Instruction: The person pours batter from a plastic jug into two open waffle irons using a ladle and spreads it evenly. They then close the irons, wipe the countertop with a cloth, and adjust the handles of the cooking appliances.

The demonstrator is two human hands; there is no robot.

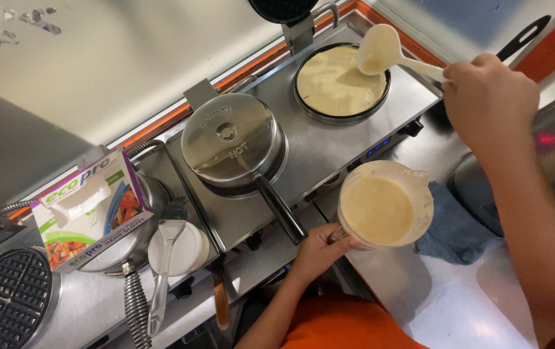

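Note:
My right hand [487, 97] grips the handle of a white ladle [381, 50], whose bowl hangs over the open waffle iron [341, 81] at the back, its round plate covered with pale batter. My left hand [319, 249] holds the handle of a clear measuring jug [384, 205] full of batter, resting at the counter's front beside the machine. A second waffle iron [231, 143] to the left is closed, its shiny domed lid down and its black handle pointing toward me.
A blue cloth [453, 227] lies right of the jug. A box of disposable gloves [87, 210] stands at the left, with a white tub and tongs [164, 258] beside it. A third iron's dark grid plate [7, 298] lies open at far left.

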